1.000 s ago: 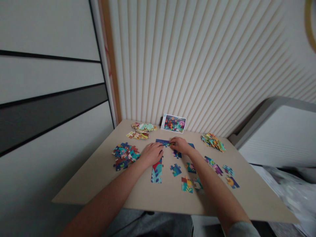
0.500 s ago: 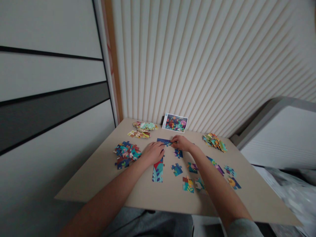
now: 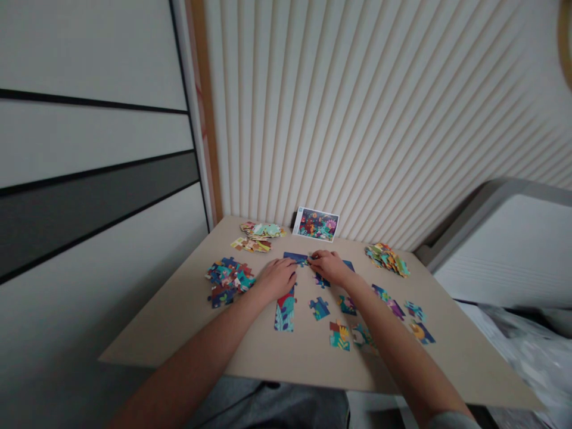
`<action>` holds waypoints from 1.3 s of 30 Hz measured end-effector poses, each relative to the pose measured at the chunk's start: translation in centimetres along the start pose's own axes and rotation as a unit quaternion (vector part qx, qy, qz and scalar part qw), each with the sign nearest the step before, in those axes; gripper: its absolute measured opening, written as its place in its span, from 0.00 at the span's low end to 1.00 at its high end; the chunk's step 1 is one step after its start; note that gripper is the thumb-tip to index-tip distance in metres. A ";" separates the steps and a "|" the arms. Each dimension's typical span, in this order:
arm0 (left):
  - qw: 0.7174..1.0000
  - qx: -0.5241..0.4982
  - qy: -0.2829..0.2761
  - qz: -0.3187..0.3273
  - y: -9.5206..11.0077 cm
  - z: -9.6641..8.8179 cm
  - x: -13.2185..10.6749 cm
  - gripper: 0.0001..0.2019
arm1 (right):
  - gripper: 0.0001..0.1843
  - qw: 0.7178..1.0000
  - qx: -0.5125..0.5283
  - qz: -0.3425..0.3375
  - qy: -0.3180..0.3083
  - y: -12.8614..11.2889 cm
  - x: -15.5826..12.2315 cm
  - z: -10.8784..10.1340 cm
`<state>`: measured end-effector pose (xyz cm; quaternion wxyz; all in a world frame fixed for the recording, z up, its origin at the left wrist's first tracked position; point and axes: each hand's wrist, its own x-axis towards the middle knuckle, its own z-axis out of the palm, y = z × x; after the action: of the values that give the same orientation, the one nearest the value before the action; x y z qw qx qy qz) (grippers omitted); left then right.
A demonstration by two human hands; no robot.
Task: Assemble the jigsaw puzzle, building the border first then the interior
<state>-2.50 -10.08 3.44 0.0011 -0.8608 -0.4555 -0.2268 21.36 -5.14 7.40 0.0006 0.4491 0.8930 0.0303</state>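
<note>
My left hand [image 3: 279, 277] lies flat with its fingers stretched over the upper part of a joined puzzle strip [image 3: 285, 314], red and teal at its near end. Just beyond the fingertips is a dark blue top row [image 3: 293, 257] of puzzle pieces. At that row's right end, my right hand [image 3: 328, 266] pinches a puzzle piece, mostly covered by the fingers. A dark blue piece [image 3: 322, 281] lies partly under this hand, and another blue edge [image 3: 349, 265] shows beyond the wrist. One loose blue-teal piece [image 3: 319, 308] sits between the forearms.
A reference picture card [image 3: 316, 224] leans at the back of the table. Piles of pieces lie at left [image 3: 229, 279], back left [image 3: 259, 232] and back right [image 3: 386, 260]. Several loose pieces [image 3: 388, 302] lie around my right forearm. A pleated blind [image 3: 322, 119] stands behind.
My right hand has shifted slightly left along the top row, uncovering a blue edge beyond its wrist. My left hand stays in place.
</note>
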 end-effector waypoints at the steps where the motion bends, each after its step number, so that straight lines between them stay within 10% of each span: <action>1: 1.000 0.001 0.001 0.001 0.0 0.0 0.0 0.16 | 0.19 1.000 -0.001 -0.002 0.003 -0.1 0.0 0.0; 9: 1.000 -0.005 0.003 0.003 0.0 0.1 0.0 0.16 | 0.20 0.997 0.050 0.016 0.051 -0.2 0.1 1.3; 16: 1.000 0.000 -0.001 0.005 0.0 -0.1 0.0 0.16 | 0.41 0.957 0.252 0.089 0.117 1.2 0.1 2.9; 24: 1.000 -0.005 -0.010 -0.003 0.1 -0.3 0.1 0.15 | 0.22 0.963 0.227 0.099 0.108 1.8 0.8 3.5; 39: 1.000 0.001 -0.004 0.007 0.2 -0.4 0.0 0.16 | 0.26 0.943 0.291 0.156 0.042 2.7 2.3 2.5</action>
<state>-2.51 -10.26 3.86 0.0023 -0.8648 -0.4499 -0.2229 22.22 -1.57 5.15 -0.1724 0.5620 0.7807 -0.2120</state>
